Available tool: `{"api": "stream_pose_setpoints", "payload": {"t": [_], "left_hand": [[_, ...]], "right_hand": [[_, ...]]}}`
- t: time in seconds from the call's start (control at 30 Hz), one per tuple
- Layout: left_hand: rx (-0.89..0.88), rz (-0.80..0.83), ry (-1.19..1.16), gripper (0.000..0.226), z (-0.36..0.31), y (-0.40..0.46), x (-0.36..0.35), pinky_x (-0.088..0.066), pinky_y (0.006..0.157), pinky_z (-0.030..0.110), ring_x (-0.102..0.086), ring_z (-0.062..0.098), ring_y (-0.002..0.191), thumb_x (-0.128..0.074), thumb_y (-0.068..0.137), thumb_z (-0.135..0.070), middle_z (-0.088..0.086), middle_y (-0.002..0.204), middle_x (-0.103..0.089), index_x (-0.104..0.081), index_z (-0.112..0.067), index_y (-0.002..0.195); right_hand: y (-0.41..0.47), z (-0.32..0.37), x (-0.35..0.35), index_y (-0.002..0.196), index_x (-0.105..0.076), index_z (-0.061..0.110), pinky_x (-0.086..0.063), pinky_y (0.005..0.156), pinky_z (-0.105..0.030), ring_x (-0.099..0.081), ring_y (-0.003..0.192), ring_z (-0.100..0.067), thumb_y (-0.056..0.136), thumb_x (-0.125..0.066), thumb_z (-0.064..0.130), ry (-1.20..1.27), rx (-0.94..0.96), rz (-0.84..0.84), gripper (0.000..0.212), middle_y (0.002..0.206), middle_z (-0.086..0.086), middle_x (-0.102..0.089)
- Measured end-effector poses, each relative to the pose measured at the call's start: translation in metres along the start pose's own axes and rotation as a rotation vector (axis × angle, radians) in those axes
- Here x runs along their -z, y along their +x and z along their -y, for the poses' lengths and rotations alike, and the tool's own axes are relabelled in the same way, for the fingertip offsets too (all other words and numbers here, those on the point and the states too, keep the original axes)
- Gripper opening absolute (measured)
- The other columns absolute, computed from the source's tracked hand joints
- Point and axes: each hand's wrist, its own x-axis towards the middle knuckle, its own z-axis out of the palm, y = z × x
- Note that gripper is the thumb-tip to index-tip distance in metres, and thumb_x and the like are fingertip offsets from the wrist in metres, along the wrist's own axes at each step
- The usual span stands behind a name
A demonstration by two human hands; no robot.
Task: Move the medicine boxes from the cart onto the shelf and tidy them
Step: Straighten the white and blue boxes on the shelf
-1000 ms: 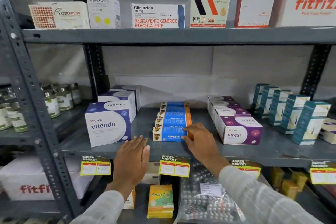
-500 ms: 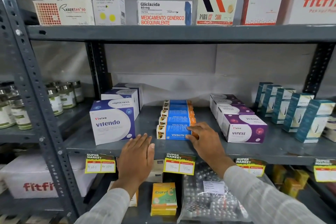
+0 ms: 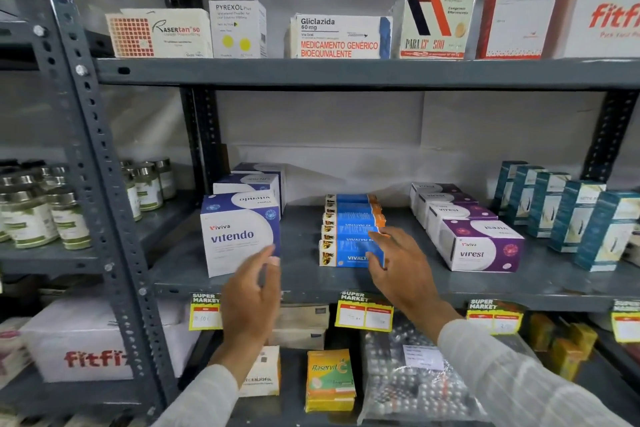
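Note:
A row of several blue and orange Vivalyn boxes [image 3: 348,230] lies front to back in the middle of the grey shelf [image 3: 304,274]. My right hand [image 3: 398,267] rests open against the right end of the front two boxes, fingers spread. My left hand [image 3: 251,291] hangs open just in front of the shelf edge, its fingertips near the lower right corner of the front Vitendo box [image 3: 239,236]. Purple Virest boxes [image 3: 481,246] stand in a row to the right. No cart is in view.
Teal boxes [image 3: 571,215] line the shelf's far right. Jars [image 3: 41,215] fill the left bay. The upper shelf [image 3: 346,73] carries assorted boxes. Yellow price tags [image 3: 363,312] hang on the shelf lip. Below lie a Raservit box [image 3: 329,381] and bagged blister packs [image 3: 415,381].
My left hand has risen from the shelf lip toward the Vitendo box. My right hand has lifted slightly and opened along the right ends of the front Vivalyn boxes.

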Motion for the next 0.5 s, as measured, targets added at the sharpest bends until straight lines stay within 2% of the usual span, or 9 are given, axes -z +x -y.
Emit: {"api": "stream_pose_setpoints", "payload": {"t": [0.07,0.13,0.2,0.23,0.27,0.3,0.37,0.43,0.5], "left_hand": [[0.010,-0.297,0.010,0.035,0.004,0.012,0.026,-0.050,0.093,0.037,-0.058,0.017,0.116,-0.048,0.099,-0.036,-0.004,0.126,-0.066,-0.065,-0.022,0.126],[0.150,-0.397,0.005,0.042,0.008,0.031,0.046,-0.042,0.101,0.042,-0.050,0.023,0.126,-0.046,0.097,-0.040,0.004,0.138,-0.057,-0.057,-0.022,0.134],[0.343,-0.280,-0.154,0.045,0.004,0.049,0.061,-0.042,0.102,0.041,-0.050,0.021,0.131,-0.039,0.098,-0.053,-0.005,0.144,-0.055,-0.052,-0.037,0.138],[0.407,-0.188,-0.275,0.039,0.002,0.056,0.065,-0.044,0.096,0.034,-0.056,0.016,0.124,-0.034,0.099,-0.059,-0.017,0.133,-0.064,-0.058,-0.050,0.128],[0.450,-0.090,-0.390,0.036,0.002,0.062,0.070,-0.047,0.087,0.029,-0.064,0.009,0.113,-0.029,0.100,-0.063,-0.028,0.114,-0.071,-0.064,-0.059,0.111],[0.471,0.000,-0.483,0.044,0.004,0.068,0.073,-0.050,0.079,0.025,-0.069,0.005,0.101,-0.025,0.101,-0.067,-0.031,0.100,-0.075,-0.069,-0.061,0.098],[0.490,0.129,-0.584,0.058,0.014,0.078,0.078,-0.057,0.067,0.017,-0.074,-0.001,0.091,-0.018,0.098,-0.072,-0.025,0.097,-0.078,-0.074,-0.057,0.094],[0.516,0.203,-0.636,0.063,0.023,0.088,0.081,-0.055,0.060,0.011,-0.073,-0.006,0.086,-0.015,0.097,-0.073,-0.022,0.094,-0.079,-0.074,-0.049,0.098],[0.551,0.247,-0.650,0.065,0.031,0.099,0.084,-0.056,0.060,0.014,-0.074,-0.005,0.082,-0.013,0.096,-0.074,-0.021,0.090,-0.079,-0.071,-0.044,0.100]], "right_hand": [[0.005,0.036,-0.007,0.133,-0.066,0.018,-0.049,0.104,-0.029,-0.058,0.126,-0.018,0.096,-0.061,0.034,0.117,0.051,-0.050,0.040,0.135,-0.002,-0.064],[0.017,0.077,-0.017,0.138,-0.061,0.022,-0.049,0.104,-0.031,-0.059,0.124,-0.016,0.094,-0.056,0.045,0.312,0.014,0.037,0.049,0.137,0.001,-0.063],[0.031,0.114,-0.030,0.151,-0.046,0.027,-0.051,0.097,-0.029,-0.056,0.130,-0.016,0.092,-0.057,0.052,0.576,-0.139,0.222,0.065,0.150,0.001,-0.055],[0.036,0.129,-0.037,0.156,-0.038,0.029,-0.050,0.096,-0.027,-0.053,0.135,-0.017,0.093,-0.059,0.048,0.697,-0.224,0.321,0.069,0.155,0.001,-0.049],[0.040,0.141,-0.044,0.157,-0.035,0.031,-0.049,0.100,-0.029,-0.050,0.139,-0.018,0.094,-0.061,0.041,0.789,-0.281,0.397,0.069,0.159,0.001,-0.046],[0.043,0.150,-0.050,0.156,-0.037,0.034,-0.048,0.108,-0.037,-0.049,0.141,-0.020,0.092,-0.063,0.033,0.849,-0.299,0.448,0.069,0.158,0.001,-0.048],[0.046,0.159,-0.062,0.149,-0.045,0.038,-0.047,0.112,-0.050,-0.055,0.135,-0.022,0.085,-0.064,0.019,0.899,-0.286,0.490,0.070,0.147,0.001,-0.060],[0.047,0.165,-0.069,0.149,-0.044,0.039,-0.050,0.109,-0.053,-0.057,0.133,-0.023,0.084,-0.063,0.008,0.891,-0.302,0.472,0.075,0.142,0.001,-0.062],[0.046,0.170,-0.075,0.151,-0.041,0.040,-0.053,0.106,-0.052,-0.056,0.134,-0.023,0.087,-0.060,0.003,0.880,-0.322,0.460,0.076,0.143,0.000,-0.061]]}}
